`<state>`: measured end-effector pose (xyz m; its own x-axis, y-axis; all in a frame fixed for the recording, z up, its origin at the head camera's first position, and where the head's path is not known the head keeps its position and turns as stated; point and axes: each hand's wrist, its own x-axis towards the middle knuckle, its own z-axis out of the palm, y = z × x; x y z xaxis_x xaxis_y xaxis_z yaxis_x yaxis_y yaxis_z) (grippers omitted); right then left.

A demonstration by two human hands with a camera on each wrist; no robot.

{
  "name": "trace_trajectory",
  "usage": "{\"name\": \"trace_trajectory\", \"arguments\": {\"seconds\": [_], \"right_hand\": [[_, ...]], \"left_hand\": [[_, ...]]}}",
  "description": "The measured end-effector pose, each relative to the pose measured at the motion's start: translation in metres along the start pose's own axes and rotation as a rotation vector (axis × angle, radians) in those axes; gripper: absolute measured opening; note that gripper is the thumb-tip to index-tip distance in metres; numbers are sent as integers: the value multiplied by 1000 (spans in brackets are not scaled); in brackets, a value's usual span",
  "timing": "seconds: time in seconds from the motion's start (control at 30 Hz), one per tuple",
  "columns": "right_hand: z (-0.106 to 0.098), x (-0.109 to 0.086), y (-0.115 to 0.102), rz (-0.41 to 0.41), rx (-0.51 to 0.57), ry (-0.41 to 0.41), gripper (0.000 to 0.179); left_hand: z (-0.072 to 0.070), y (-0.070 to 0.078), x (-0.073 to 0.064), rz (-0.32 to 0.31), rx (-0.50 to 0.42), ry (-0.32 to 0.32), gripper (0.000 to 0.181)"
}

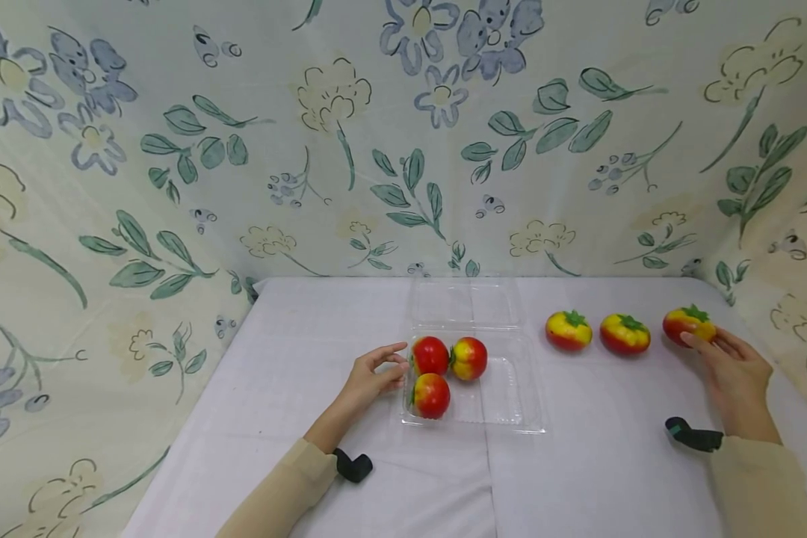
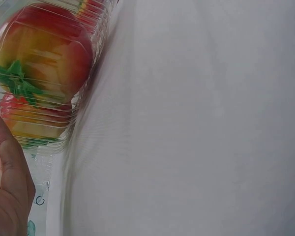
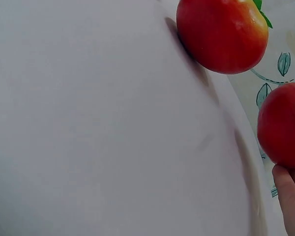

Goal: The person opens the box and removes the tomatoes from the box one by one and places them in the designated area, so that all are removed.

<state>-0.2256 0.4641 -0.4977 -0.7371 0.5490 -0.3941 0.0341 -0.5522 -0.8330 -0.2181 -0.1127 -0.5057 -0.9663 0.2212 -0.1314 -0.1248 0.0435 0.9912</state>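
Observation:
My right hand (image 1: 740, 377) grips a red-and-yellow fruit with a green leafy top (image 1: 687, 326), the rightmost in a row at the back right. The thumb lies at its front, the fingers at its right side. In the right wrist view, that fruit (image 3: 283, 125) shows its red side above the fingertips. My left hand (image 1: 370, 377) is at the left edge of a clear plastic clamshell box (image 1: 511, 418), fingers loosely bent beside its wall. Three similar fruits, one of them the front fruit (image 1: 432, 396), lie in the box's left part.
Two more such fruits, a left one (image 1: 568, 331) and a middle one (image 1: 625, 334), sit on the white cloth (image 1: 296, 336) right of the box. The box's clear lid (image 1: 467, 302) lies folded back. Floral fabric (image 1: 390, 149) rises behind and at both sides.

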Motion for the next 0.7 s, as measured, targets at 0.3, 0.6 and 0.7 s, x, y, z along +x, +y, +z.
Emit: {"name": "trace_trajectory", "arguments": {"seconds": [0.3,0.6,0.7], "right_hand": [[-1,6,4,26,23,20,61],[-1,8,4,55,-32,1,85],[-1,9,4,67,-59,-5,86]], "left_hand": [[1,-1,2,-6,4,4,45],[1,-2,2,-6,-1,4,46],[1,-2,2,-1,-2,2,46]]}}
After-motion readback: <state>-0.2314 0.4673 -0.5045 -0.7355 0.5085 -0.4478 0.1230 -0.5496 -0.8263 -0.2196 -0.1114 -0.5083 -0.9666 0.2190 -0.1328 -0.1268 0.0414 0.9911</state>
